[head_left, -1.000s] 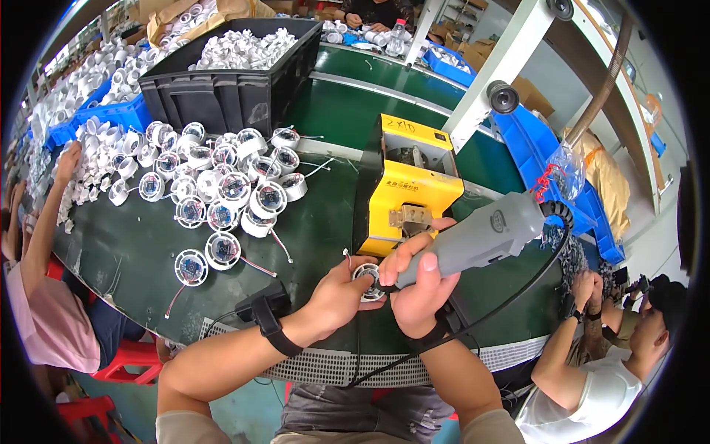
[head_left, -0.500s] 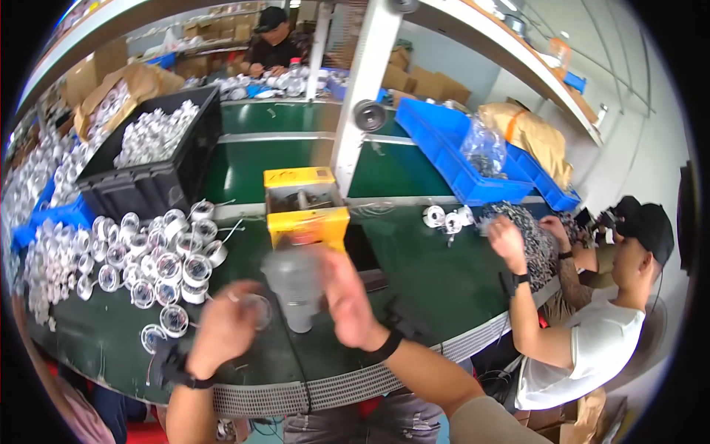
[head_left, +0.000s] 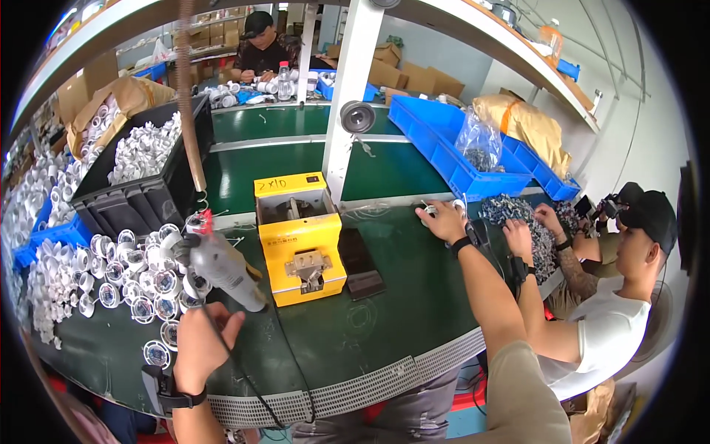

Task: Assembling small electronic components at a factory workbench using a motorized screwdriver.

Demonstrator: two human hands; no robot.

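Note:
My left hand (head_left: 203,342) is at the front left with its fingers curled; whatever they may hold is hidden behind the hand. Just beyond it hangs a grey electric screwdriver (head_left: 231,275), tilted and untouched by either hand, below a coiled hose (head_left: 186,103). Many white round fittings with clear rims (head_left: 164,283) are heaped left of the screwdriver. Stretched far to the right, my right hand (head_left: 446,220) closes its fingers around a small white round fitting (head_left: 431,211). Another white fitting (head_left: 460,205) is partly visible beside that hand.
A yellow box-shaped machine (head_left: 303,255) stands mid-table, with a dark flat slab (head_left: 360,265) beside it. Back left is a black crate (head_left: 140,189) of white parts; back right, a blue bin (head_left: 458,159). A co-worker (head_left: 606,318) handles small parts at right; another person (head_left: 260,55) works opposite.
The electric screwdriver, formerly between my hands, now hangs farther left, free of them. My right hand has reached far right to the white fittings. My left hand has drawn slightly left and down.

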